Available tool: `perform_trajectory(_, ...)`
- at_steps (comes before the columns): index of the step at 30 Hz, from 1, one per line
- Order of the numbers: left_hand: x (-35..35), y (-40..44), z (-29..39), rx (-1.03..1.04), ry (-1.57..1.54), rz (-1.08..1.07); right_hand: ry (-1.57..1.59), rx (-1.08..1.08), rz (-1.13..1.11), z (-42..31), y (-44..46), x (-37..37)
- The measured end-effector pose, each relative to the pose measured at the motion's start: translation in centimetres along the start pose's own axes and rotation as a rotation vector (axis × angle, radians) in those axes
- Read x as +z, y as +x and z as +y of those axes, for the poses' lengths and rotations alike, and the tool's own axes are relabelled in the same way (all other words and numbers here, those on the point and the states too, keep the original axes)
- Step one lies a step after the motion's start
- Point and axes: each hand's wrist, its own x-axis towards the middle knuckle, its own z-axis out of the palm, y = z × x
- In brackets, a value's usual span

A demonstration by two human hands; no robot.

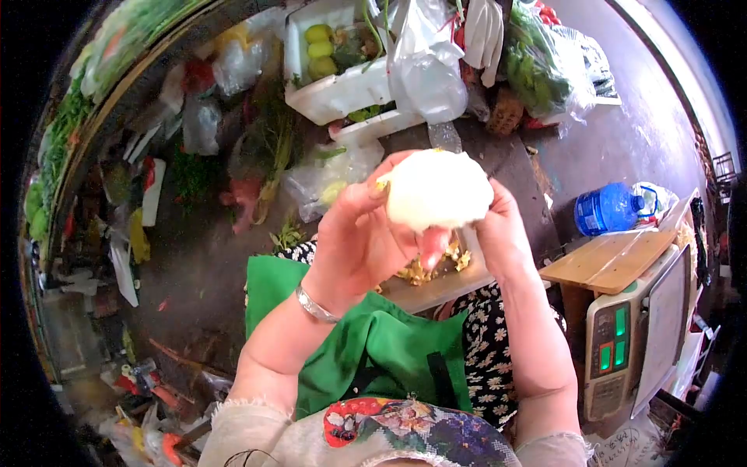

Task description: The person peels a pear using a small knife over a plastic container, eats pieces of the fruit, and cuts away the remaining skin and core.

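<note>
A pale, creamy-white lump (pixel 437 191), roundish and flecked yellow along its edge, is held up between the left hand (pixel 350 229) and right hand (pixel 504 229), each gripping a side. Yellow-brown scraps (pixel 417 273) lie below, before a green apron (pixel 331 350).

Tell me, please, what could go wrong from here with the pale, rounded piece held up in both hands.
The pale piece is held between the left hand and the right hand; if its surface is slick, it might slip and drop.

Yellowish-brown scraps lie in the tray below, so a fall could dirty its pale surface.

The band on the left wrist might pick up bits if it dips into them.
</note>
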Motion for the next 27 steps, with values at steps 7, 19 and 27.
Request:
perform_trajectory(7, 5.3, -2.3, 0.1, -0.132, 0.016, -0.111, -0.049, -0.012, -0.082, -1.5, -2.5, 1.8)
perform_trajectory(19, 6.6, -2.9, -1.7, -0.307, 0.022, -0.637, -0.278, 0.037, -0.221, 0.2, -1.1, 0.7)
perform_trajectory(27, 6.8, -3.2, -2.3, -0.178, -0.019, -0.772, -0.272, 0.053, -0.297, 0.7, -1.0, 0.9)
